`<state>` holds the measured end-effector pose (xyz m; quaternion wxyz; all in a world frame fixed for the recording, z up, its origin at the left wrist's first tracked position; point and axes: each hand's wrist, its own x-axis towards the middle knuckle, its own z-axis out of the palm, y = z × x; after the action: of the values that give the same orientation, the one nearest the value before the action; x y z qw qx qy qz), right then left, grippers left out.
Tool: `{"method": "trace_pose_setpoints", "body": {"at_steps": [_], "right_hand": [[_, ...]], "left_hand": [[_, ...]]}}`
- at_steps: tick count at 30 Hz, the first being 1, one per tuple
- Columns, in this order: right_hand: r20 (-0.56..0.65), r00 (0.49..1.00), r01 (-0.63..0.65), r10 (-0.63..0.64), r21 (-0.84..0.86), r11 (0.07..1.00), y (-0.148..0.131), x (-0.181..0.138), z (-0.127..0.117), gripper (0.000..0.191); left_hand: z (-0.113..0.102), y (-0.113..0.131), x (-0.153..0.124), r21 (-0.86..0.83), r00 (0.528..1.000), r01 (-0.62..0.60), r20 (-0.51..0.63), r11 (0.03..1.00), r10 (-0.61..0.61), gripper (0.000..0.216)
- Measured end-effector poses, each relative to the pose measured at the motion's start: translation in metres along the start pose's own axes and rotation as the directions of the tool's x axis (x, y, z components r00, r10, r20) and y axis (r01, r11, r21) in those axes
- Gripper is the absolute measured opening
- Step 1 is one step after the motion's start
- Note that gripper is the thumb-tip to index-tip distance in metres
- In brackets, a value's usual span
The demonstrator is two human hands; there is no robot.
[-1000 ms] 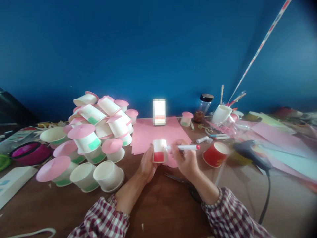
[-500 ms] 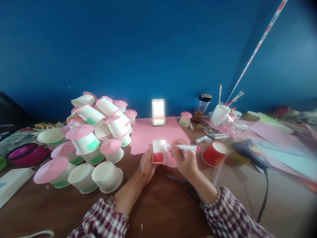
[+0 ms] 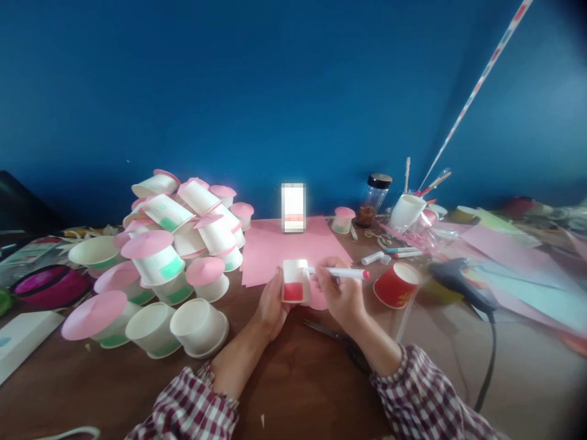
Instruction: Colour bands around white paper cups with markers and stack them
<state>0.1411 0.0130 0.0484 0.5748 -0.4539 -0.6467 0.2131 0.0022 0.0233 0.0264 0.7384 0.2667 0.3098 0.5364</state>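
My left hand (image 3: 271, 305) is wrapped round a small white paper cup (image 3: 294, 278) with a red band on its lower part, held upside down over the brown table (image 3: 293, 391). My right hand (image 3: 340, 294) pinches a white marker (image 3: 342, 273) with a red end; its tip touches the cup's right side. A pink paper disc (image 3: 317, 301) shows under the cup. A pink sheet (image 3: 284, 247) lies just behind both hands.
A pile of white cups with pink lids (image 3: 174, 238) fills the left. Scissors (image 3: 337, 342) lie beneath my right wrist. A red cup (image 3: 395, 285), a glue gun (image 3: 463, 281) with its cord, loose markers (image 3: 394, 252), a jar (image 3: 375, 198) and coloured papers (image 3: 518, 256) sit right.
The view has shifted slightly; my hands, the cup and the marker stay in almost the same pose, the marker tip still at the cup.
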Motion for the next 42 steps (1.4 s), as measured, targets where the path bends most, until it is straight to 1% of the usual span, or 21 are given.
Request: {"method": "trace_pose_setpoints", "body": {"at_steps": [5,10,16,30,35,42], "right_hand": [[-0.007,1.000,-0.012,0.012,0.003,1.000,-0.0005,0.0000,0.0000,0.014],[-0.017,1.000,-0.016,0.016,-0.014,1.000,-0.0013,0.0010,-0.0005,0.015],[-0.032,0.999,-0.019,0.018,-0.023,1.000,-0.0023,0.0026,-0.0014,0.015],[-0.056,0.998,-0.027,0.026,-0.019,0.999,-0.0026,0.0045,-0.0028,0.017],[-0.045,0.998,-0.034,0.034,-0.006,0.999,-0.0019,0.0046,-0.0033,0.017],[-0.028,0.999,-0.022,0.022,-0.006,1.000,-0.0013,0.0042,-0.0032,0.018]], "left_hand": [[-0.0002,-0.0001,0.0001,-0.003,1.000,0.000,0.005,1.000,0.000,0.042],[0.0018,0.0010,-0.0006,-0.042,1.000,0.000,-0.003,0.999,0.000,0.038],[0.0018,0.0024,-0.0004,-0.034,1.000,0.000,-0.013,0.999,0.000,0.034],[0.0010,0.0023,-0.0017,-0.043,0.999,0.032,0.001,0.999,-0.032,0.039],[0.0024,0.0039,-0.0024,-0.043,0.998,0.057,-0.026,0.997,-0.058,0.039],[0.0028,0.0047,-0.0029,-0.056,0.998,0.062,-0.008,0.996,-0.062,0.040]]}}
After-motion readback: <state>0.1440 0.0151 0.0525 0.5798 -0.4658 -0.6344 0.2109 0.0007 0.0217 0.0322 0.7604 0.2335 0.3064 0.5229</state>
